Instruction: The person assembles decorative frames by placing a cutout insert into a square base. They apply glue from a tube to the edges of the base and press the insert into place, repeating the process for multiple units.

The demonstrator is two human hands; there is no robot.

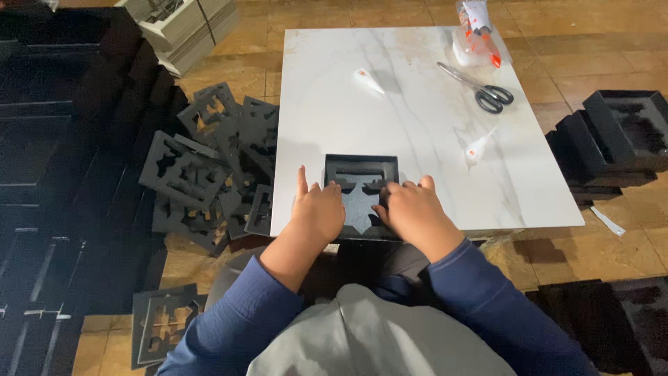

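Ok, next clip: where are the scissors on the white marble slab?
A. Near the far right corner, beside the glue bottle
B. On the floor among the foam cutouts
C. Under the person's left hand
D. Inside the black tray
A: the scissors lie on the slab near its far right corner, just below the glue bottle, far from both hands.

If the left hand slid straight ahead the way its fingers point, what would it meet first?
The left hand rests on the black foam tray, fingers pointing up the white marble board. It would first cross the tray's far rim; beyond that the board looks bare, though depth is uncertain.
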